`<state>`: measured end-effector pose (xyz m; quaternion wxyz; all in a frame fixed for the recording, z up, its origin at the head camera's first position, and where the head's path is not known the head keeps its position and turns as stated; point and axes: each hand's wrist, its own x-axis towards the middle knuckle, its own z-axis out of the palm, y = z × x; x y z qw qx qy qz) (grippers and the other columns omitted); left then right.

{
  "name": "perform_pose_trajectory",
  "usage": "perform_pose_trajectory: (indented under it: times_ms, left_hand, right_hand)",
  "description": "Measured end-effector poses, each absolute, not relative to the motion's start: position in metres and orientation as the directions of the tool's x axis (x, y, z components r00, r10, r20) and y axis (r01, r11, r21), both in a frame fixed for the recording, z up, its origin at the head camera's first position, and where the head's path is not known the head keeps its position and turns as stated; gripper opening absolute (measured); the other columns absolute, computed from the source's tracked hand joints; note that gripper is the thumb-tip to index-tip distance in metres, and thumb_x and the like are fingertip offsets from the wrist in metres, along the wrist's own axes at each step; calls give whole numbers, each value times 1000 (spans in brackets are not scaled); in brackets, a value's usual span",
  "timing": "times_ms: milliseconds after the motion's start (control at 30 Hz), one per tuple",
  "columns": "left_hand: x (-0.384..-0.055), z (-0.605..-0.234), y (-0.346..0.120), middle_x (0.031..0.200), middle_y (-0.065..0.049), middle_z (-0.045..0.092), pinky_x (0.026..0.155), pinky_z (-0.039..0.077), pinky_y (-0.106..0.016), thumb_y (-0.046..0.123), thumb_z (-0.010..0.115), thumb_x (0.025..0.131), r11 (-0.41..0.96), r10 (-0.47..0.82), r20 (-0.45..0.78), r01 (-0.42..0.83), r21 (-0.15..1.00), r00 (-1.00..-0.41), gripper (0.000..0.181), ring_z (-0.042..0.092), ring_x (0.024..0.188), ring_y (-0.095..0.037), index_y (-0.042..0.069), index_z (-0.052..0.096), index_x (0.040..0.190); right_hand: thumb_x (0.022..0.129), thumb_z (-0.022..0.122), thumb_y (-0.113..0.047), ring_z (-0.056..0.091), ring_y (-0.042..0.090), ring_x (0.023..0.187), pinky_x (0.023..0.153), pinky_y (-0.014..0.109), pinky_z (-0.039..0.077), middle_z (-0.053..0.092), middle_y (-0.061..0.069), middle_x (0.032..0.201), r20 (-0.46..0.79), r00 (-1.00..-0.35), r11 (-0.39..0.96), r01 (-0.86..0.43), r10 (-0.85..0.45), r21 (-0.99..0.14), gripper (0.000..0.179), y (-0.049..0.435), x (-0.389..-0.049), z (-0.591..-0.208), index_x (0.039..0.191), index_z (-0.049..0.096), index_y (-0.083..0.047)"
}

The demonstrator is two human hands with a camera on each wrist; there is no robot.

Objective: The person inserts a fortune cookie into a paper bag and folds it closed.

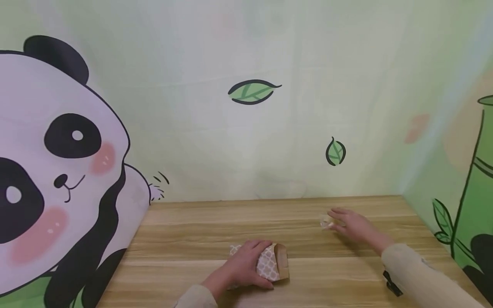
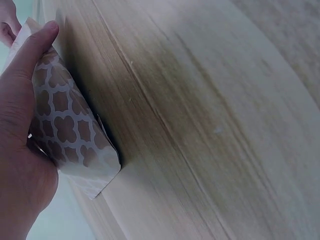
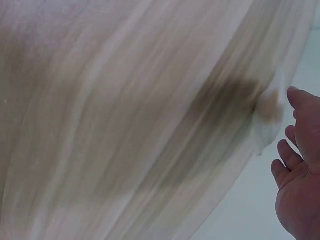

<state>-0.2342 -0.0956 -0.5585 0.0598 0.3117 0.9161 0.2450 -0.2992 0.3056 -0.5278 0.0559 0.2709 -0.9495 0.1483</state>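
My left hand (image 1: 246, 263) grips a small paper box (image 1: 267, 264) with a white lattice pattern, lying on the wooden table. Its brown, open end points right in the head view. From the left wrist view, the thumb lies along one side of the patterned box (image 2: 65, 125), and part of it is hidden by the hand. Farther back on the right, my right hand (image 1: 352, 224) is beside a small clear wrapper (image 1: 326, 221) with something tan in it. In the right wrist view the wrapper (image 3: 269, 112) is blurred, just off the spread fingers.
The wooden table (image 1: 185, 239) runs back to a pale green backdrop (image 1: 185, 141) printed with a panda and leaves. A black item (image 1: 392, 283) shows beside the right sleeve (image 1: 420, 269), partly hidden; its kind is unclear.
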Motion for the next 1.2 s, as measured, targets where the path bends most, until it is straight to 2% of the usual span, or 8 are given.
perform_pose_trajectory:
  times_ms: [167, 300, 533, 867, 1000, 1067, 1200]
  left_hand:
    - [-234, -558, -96, 155, -3, 53, 119, 44, -42, 53, 99, 67, 686, 608, 50, 556, 469, -792, 115, 49, 139, -22, 16, 45, 161]
    - [-234, -559, -94, 155, -3, 53, 119, 44, -42, 53, 99, 67, 686, 614, 53, 565, 459, -788, 114, 50, 139, -22, 16, 45, 161]
    - [-234, -559, -92, 155, -3, 53, 119, 44, -44, 54, 99, 67, 684, 613, 47, 559, 468, -789, 115, 50, 140, -23, 17, 45, 161]
    - [-237, -559, -95, 155, -3, 54, 119, 45, -47, 55, 99, 66, 678, 610, 61, 560, 477, -790, 115, 50, 140, -24, 16, 46, 160]
    - [-237, -560, -95, 154, -3, 54, 119, 44, -47, 55, 99, 66, 670, 615, 70, 567, 480, -786, 115, 50, 140, -24, 14, 46, 160]
    - [-237, -561, -95, 155, -3, 54, 119, 44, -47, 55, 99, 67, 667, 619, 72, 571, 478, -782, 114, 50, 141, -25, 14, 46, 160]
    - [-237, -560, -94, 155, -4, 54, 119, 44, -49, 55, 98, 68, 668, 621, 69, 573, 474, -781, 115, 50, 141, -26, 13, 45, 161]
  right_hand:
    - [105, 68, -17, 62, 53, 126, 105, 66, 51, 60, 33, 144, 177, -849, 809, -528, -498, -257, 43, 306, -300, -539, 139, 64, 9]
    - [105, 68, -15, 64, 52, 124, 104, 67, 52, 62, 32, 142, 221, -860, 822, -507, -461, -260, 40, 307, -294, -548, 138, 66, 8]
    - [101, 69, -7, 66, 52, 117, 100, 67, 53, 67, 31, 134, 324, -805, 800, -569, -497, -187, 38, 299, -270, -557, 136, 68, 8]
    - [99, 75, -19, 65, 44, 119, 97, 63, 56, 66, 23, 143, 362, -801, 810, -561, -477, -174, 49, 277, -219, -562, 144, 65, -2]
    - [102, 71, -21, 63, 47, 123, 102, 66, 53, 63, 23, 146, 345, -820, 803, -547, -457, -237, 49, 274, -209, -560, 147, 63, -3]
    - [106, 66, -23, 60, 50, 128, 106, 69, 48, 62, 24, 147, 304, -851, 795, -515, -428, -320, 47, 275, -206, -556, 149, 61, -2]
    - [111, 57, -22, 58, 52, 130, 106, 69, 49, 61, 29, 144, 237, -905, 768, -424, -353, -479, 47, 280, -210, -546, 150, 56, 4]
